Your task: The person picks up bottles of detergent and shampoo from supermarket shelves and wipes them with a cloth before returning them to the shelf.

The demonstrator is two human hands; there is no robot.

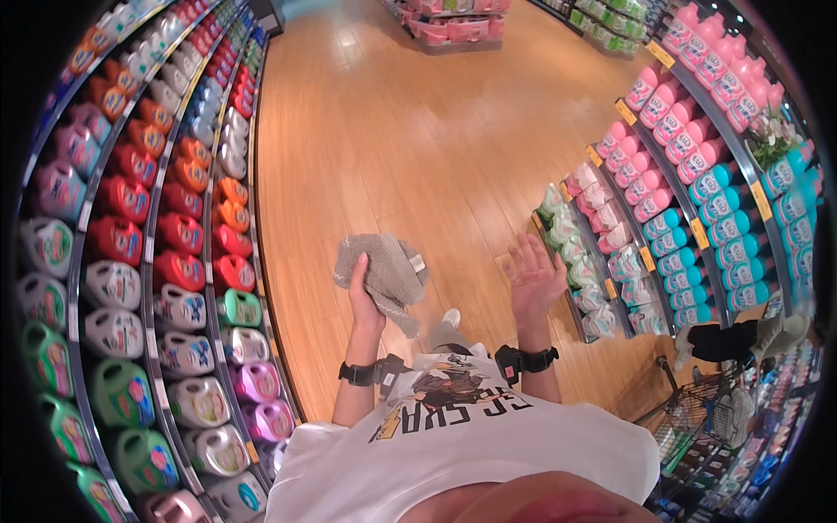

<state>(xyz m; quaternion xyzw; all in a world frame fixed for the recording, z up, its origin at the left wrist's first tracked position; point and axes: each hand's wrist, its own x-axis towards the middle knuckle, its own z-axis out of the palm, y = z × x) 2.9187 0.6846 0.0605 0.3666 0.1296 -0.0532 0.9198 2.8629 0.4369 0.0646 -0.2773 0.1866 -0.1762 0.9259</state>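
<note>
A grey folded towel or cloth with a small white tag hangs in front of me. My left hand grips it, the thumb lying across its near side. One loose corner droops below the fingers. Off to the right, my right hand is raised with its fingers spread and nothing in it. That hand appears nearest to a low display of green-and-white soft packs, without visibly touching them. Black bands are strapped around both wrists.
Shelves of detergent bottles line my left side. Pink bottles and teal bottles fill the curved right-hand shelving. A person's legs and a wire shopping cart are at lower right. Ahead, a pink display stands on the wooden floor.
</note>
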